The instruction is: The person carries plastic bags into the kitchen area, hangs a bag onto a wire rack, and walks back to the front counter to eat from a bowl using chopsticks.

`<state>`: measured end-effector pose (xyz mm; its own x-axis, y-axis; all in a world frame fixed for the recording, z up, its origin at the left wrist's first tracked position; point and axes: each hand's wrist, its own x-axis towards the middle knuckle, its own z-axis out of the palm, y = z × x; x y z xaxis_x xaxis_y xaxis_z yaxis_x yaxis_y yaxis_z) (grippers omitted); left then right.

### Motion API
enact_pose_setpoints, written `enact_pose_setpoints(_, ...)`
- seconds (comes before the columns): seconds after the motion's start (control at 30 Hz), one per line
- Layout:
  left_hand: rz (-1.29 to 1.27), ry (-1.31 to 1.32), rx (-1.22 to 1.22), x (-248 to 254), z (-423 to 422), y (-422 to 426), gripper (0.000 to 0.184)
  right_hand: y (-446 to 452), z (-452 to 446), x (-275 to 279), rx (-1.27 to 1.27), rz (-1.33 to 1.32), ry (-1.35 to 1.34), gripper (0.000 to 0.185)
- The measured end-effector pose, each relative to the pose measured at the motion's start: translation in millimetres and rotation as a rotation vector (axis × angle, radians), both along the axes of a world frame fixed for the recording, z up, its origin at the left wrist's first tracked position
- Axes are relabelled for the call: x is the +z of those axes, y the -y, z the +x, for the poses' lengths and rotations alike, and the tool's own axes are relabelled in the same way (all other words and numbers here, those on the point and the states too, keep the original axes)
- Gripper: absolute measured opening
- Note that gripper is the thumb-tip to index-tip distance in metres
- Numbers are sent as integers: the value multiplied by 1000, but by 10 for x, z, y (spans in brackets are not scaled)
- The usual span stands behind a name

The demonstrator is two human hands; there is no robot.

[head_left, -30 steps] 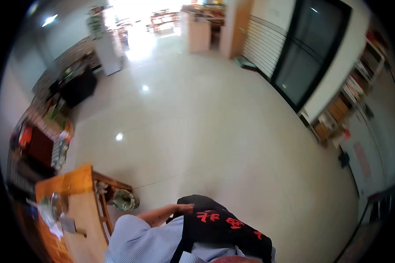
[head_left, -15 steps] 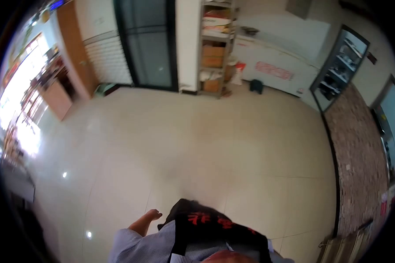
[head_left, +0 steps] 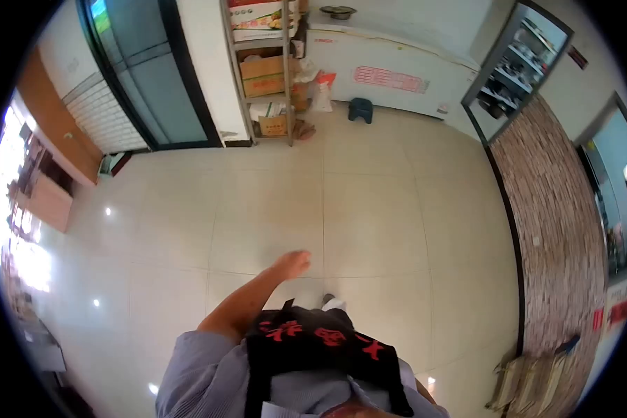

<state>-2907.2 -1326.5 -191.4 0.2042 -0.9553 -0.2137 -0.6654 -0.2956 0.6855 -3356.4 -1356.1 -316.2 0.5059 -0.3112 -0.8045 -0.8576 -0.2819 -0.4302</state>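
Observation:
My left hand (head_left: 292, 263) is swung forward in front of my body, over the tiled floor, with the forearm bare below a striped sleeve. Its fingers are curled in and closed, and nothing shows in them. It touches nothing. I wear a black apron (head_left: 285, 355) with red characters over a striped shirt. A shoe tip (head_left: 329, 299) pokes out beyond the apron. My right hand is out of sight; only a bit of that arm shows beside the apron.
A metal shelf rack (head_left: 289, 83) holds cardboard boxes (head_left: 263, 75). Beside it are a white chest freezer (head_left: 390, 70) and a small dark stool (head_left: 360, 109). A dark-framed glass door (head_left: 143, 70) stands left. Along the right runs a brick-patterned wall (head_left: 554, 209), with folded wooden slats (head_left: 533, 383) below.
My left hand has swung forward and to the right, away from my side. The rack, freezer and stool appear nearer and further left, and a shoe tip has come into view.

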Motion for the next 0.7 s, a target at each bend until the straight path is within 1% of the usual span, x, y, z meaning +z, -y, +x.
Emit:
enact_pose_setpoints(0.07,50,-43,-158,-403,-28,-267,42,405,391,-92,179,41,93,38)
enact_pose_setpoints(0.1,174,-39,-103,-232,-39,-443,43,552,626,-183,285,71,158,38)
enact_pose_setpoints(0.13,246,-70,-2,-388,-12,-703,42,659,839,-315,391,99,233,39)
enact_pose_setpoints(0.17,221,-189,-16,-268,69,-932,40,722,1020,-496,497,118,326,39)
enact_pose_setpoints(0.2,436,-97,77,-628,151,-1320,40,762,1172,-731,593,132,432,39)
enact_pose_setpoints(0.23,509,-106,324,-659,167,-1737,39,836,1384,-920,691,127,531,39)
enact_pose_setpoints(0.27,595,-146,452,-683,168,-2157,39,908,1558,-1095,742,122,578,39)
enact_pose_setpoints(0.3,513,-124,754,-997,131,-2686,38,981,1823,-1136,806,113,605,39)
enact_pose_setpoints(0.33,465,-2,820,-1365,90,-3327,38,1060,2115,-960,834,136,495,39)
enact_pose_setpoints(0.37,735,-78,984,-1075,109,-3426,36,1136,2400,-787,864,153,385,39)
enact_pose_setpoints(0.4,821,-32,925,-1388,79,-3869,33,1159,2714,-640,914,172,281,40)
enact_pose_setpoints(0.43,904,14,860,-1630,68,-4267,30,1068,2975,-510,769,311,289,39)
enact_pose_setpoints(0.5,875,-201,1165,-1407,44,-4342,25,996,3453,-462,524,577,274,39)
enact_pose_setpoints(0.53,564,-54,980,-1786,-8,-4570,26,1073,3695,-460,409,696,241,38)
enact_pose_setpoints(0.57,553,-326,1215,-1852,40,-4513,26,1109,4009,-320,478,649,207,38)
enact_pose_setpoints(0.6,515,-608,1424,-1819,238,-4310,27,1070,4424,-6,591,549,151,37)
enact_pose_setpoints(0.63,422,-717,1444,-1773,431,-4139,27,1050,4875,325,698,446,98,37)
enact_pose_setpoints(0.67,279,-769,1355,-1526,694,-3940,26,952,5367,743,796,345,55,37)
enact_pose_setpoints(0.7,125,-816,1240,-1308,941,-3799,27,806,5725,955,873,254,26,36)
